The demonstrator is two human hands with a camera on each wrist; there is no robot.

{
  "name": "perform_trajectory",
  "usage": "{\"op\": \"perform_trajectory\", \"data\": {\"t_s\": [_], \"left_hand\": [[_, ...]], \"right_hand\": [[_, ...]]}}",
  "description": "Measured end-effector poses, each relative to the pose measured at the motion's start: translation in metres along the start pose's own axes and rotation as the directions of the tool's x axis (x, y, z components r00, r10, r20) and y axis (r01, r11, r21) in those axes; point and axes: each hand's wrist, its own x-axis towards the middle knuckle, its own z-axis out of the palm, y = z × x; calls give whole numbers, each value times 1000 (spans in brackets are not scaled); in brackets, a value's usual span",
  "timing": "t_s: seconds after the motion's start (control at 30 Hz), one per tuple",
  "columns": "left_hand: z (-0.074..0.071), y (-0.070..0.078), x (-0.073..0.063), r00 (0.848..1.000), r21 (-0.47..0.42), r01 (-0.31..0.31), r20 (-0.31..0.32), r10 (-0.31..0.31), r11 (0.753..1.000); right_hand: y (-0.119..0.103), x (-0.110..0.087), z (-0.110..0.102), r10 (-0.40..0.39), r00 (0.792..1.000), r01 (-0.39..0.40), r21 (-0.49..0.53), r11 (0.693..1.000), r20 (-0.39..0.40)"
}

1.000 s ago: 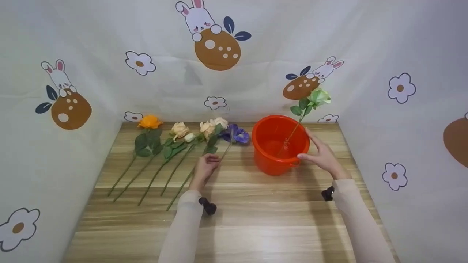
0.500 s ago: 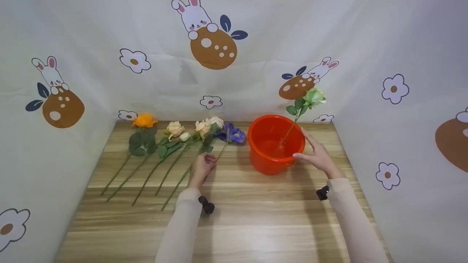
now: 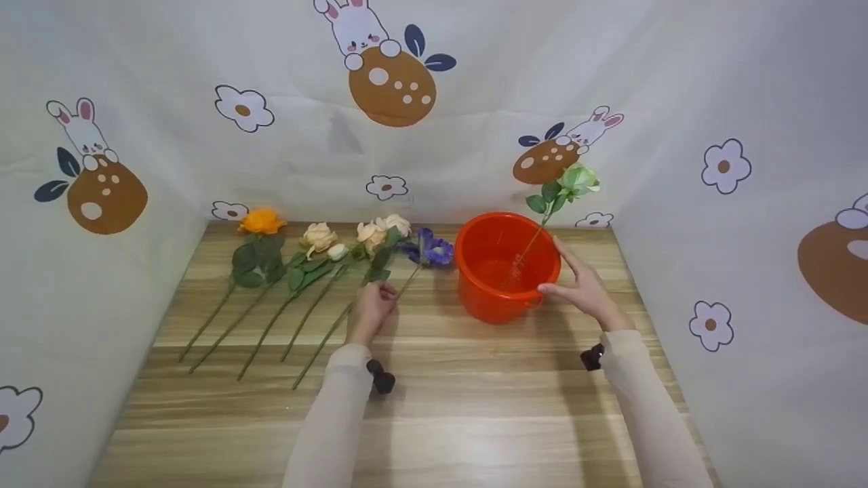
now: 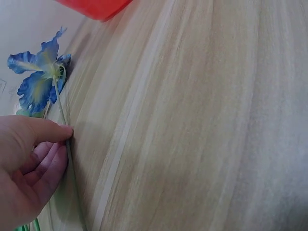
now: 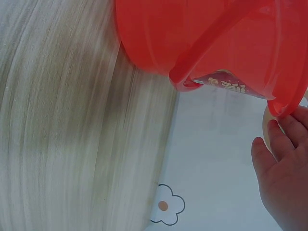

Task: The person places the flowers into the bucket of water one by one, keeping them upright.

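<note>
On the wooden table, my left hand (image 3: 371,308) pinches the thin green stem of a blue-purple artificial iris (image 3: 434,249), whose head lies toward the back. In the left wrist view, the thumb and fingers (image 4: 45,173) meet at the iris stem (image 4: 72,171). A red bucket (image 3: 491,310) stands upright at the right. My right hand (image 3: 584,290) touches its right rim with thumb and fingers spread. From the bucket a pale green rose (image 3: 580,181) leans out to the right, its stem inside. The right wrist view shows the bucket's side (image 5: 159,38) with fingertips at the rim.
Left of the iris, several artificial flowers lie with stems toward the front: an orange one (image 3: 262,221), a cream rose (image 3: 319,237) and more pale blooms (image 3: 371,235). A patterned cloth (image 3: 461,156) encloses the table's back and sides.
The whole head view has shifted slightly leftward. Both hands keep nearly the same places at the iris stem and bucket rim; the flowers and bucket look unmoved.
</note>
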Motion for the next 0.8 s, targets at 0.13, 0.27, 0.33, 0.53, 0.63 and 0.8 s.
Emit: {"op": "perform_trajectory", "data": {"t_s": [0.13, 0.27, 0.33, 0.53, 0.63, 0.8], "left_hand": [[-2, 1, 0, 1000, -10, 11, 2, -11, 1000], [0, 4, -1, 1000, -51, -21, 19, 22, 998], [1, 6, -1, 999, -69, -42, 26, 44, 997], [-4, 10, -2, 998, -120, -69, -10, 69, 990], [-7, 14, 0, 995, -162, -97, -26, 94, 982], [-10, 25, 3, 989, -248, -146, -30, 143, 958]], "right_hand": [[-1, 0, 1, 7, 1000, -8, 9, 1000, 7], [0, 0, -1, 19, 1000, -19, -4, 1000, 13], [1, 1, -1, 22, 1000, -22, -7, 1000, 11], [0, 0, 5, 24, 999, -25, 22, 999, 23], [0, 0, 6, 28, 999, -29, 21, 999, 27], [-1, -1, 1, 19, 1000, -18, -2, 1000, 8]]}}
